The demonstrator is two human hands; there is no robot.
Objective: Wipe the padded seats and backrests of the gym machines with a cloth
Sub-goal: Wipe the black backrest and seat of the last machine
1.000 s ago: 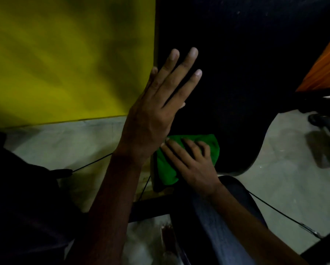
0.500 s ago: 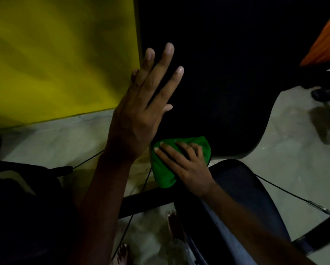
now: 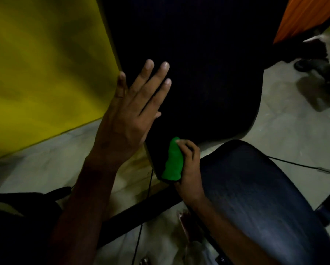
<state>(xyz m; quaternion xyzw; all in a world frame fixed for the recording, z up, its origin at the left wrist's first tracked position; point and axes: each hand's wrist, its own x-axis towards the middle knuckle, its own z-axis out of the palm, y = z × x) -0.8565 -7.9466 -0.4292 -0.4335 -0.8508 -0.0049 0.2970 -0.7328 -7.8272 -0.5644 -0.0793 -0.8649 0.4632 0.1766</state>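
In the middle of the frame the left hand (image 3: 127, 119) lies flat with straight, spread fingers against the left edge of a black backrest (image 3: 198, 77), which fills the upper centre of the picture and is very dark. Lower down, just right of centre, the right hand (image 3: 189, 167) grips a bunched green cloth (image 3: 172, 161), its fingers curled over the top of the cloth and pressing it against the lower left edge of the backrest. The cloth hangs in a narrow, rumpled strip between the hand and the pad's edge. Below and to the right of the backrest sits a dark padded seat (image 3: 256, 197), and the right forearm crosses over its left side. A yellow wall (image 3: 45, 64) covers the upper left of the frame, meeting a pale floor (image 3: 286, 119) that shows at left and right. An orange panel (image 3: 303, 14) cuts into the upper right corner. A thin black cable (image 3: 294, 164) runs across the floor at the right, behind the seat, and a dark bar (image 3: 141, 213) slants across the floor at the bottom centre.
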